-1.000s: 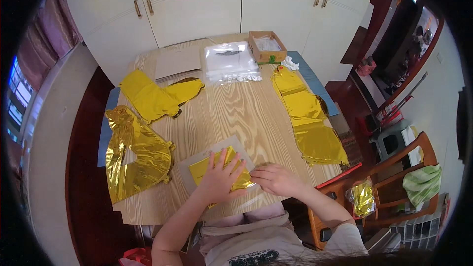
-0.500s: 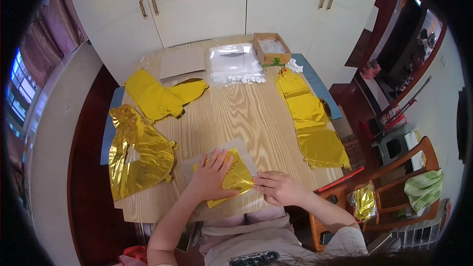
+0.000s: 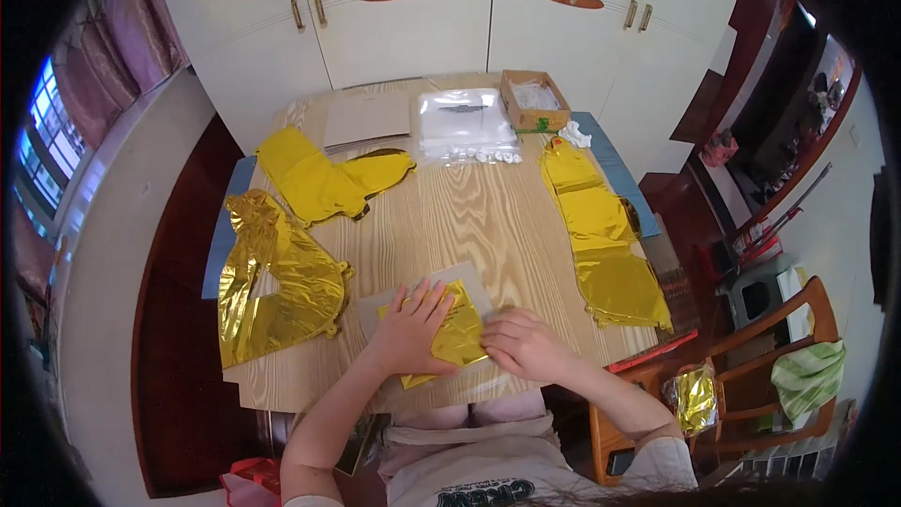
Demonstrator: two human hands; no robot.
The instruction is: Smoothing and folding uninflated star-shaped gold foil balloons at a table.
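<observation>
A gold foil balloon (image 3: 460,331), folded into a flat packet, lies on a grey card sheet (image 3: 479,284) near the table's front edge. My left hand (image 3: 411,330) rests flat across the left part of the packet, fingers spread. At its right corner, the curled fingers of my right hand (image 3: 527,345) pinch the foil's edge; the fingertips are partly hidden. Dark print shows on the foil beside my left fingers. What looks like clear plastic film lies around the packet's lower edge.
Flat gold foil balloons lie left (image 3: 282,286), back left (image 3: 324,174) and right (image 3: 601,235) on the wooden table (image 3: 460,216). Behind are card sheets (image 3: 366,119), clear plastic bags (image 3: 460,117) and a cardboard box (image 3: 540,117). A chair (image 3: 817,319) holding packaged gold foil (image 3: 695,397) stands right.
The whole view has shifted slightly. My right hand's fingers, straighter before, are now curled in at the foil's corner. My left hand stays flat on the packet.
</observation>
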